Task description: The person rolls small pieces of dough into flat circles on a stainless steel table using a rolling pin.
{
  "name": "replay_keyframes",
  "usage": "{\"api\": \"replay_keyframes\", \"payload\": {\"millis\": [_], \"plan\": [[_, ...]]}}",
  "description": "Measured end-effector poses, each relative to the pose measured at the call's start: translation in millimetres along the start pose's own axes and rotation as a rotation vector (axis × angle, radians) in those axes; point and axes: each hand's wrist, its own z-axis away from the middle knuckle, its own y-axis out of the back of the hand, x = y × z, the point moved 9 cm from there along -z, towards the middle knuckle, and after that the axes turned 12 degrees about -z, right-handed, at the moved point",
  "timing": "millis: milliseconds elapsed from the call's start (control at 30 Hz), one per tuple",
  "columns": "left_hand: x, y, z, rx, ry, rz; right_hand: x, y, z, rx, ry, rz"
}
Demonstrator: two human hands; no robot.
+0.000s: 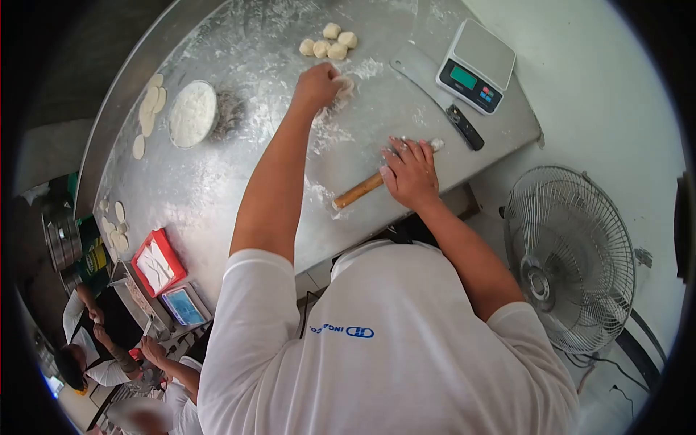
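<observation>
My left hand is closed at the edge of a flattened dough round on the floury metal table; its fingertips are partly hidden. Under the palm and fingers of my right hand is a wooden rolling pin, lying slantwise near the table's front edge. Just beyond my left hand sits a cluster of several dough balls. A bowl of flour stands to the left, with several thin dough rounds beside it.
A knife and a digital scale lie at the right of the table. More rounds, a red tray and a blue-topped box are at left. A fan stands right; co-workers' hands show lower left.
</observation>
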Motion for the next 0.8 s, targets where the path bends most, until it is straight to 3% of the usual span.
{"api": "replay_keyframes", "payload": {"millis": [100, 133, 233, 300, 400, 500, 533, 633, 700, 733, 767, 800], "plan": [[-67.9, 13.2, 21.9, -0.073, 0.105, 0.642, 3.1, -2.0, 2.3, 0.025, 0.009, -0.013], [-79.3, 49.5, 39.8, 0.031, 0.069, 0.657, 3.3, -1.1, 1.9, 0.035, 0.011, -0.012], [-156.3, 141.4, 68.9, 0.372, 0.223, 0.444, 2.9, -1.4, 4.5, 0.037, 0.012, -0.006], [-241.1, 168.0, 59.5, 0.428, 0.341, 0.364, 0.9, -0.7, 0.7, 0.027, 0.013, 0.003], [-300.7, 170.9, 47.1, 0.353, 0.422, -0.504, 1.2, -2.6, 1.8, 0.031, 0.016, 0.007], [-326.5, 174.3, 36.3, 0.246, 0.412, -0.415, 0.7, -3.0, 1.3, 0.023, 0.013, 0.020], [-315.9, 182.8, 32.3, 0.312, 0.360, -0.425, -0.3, -2.8, 2.9, 0.017, 0.006, 0.019], [-289.7, 179.7, 44.4, 0.406, 0.378, 0.137, 0.8, -1.7, 1.5, -0.001, 0.003, 0.012], [-219.0, 144.7, 59.2, 0.396, 0.147, 0.233, 1.9, -3.4, 5.6, -0.014, 0.002, -0.010], [-164.7, 113.4, 78.5, 0.286, 0.191, 0.310, -0.5, -5.3, 9.4, -0.061, 0.018, 0.001], [-103.7, 84.1, 99.4, 0.120, 0.085, 0.365, -2.9, -5.5, 16.4, -0.109, 0.033, 0.011], [-85.1, 29.0, 110.5, -0.060, 0.109, 0.459, -6.6, -6.9, 21.7, -0.160, 0.047, 0.023]]}}
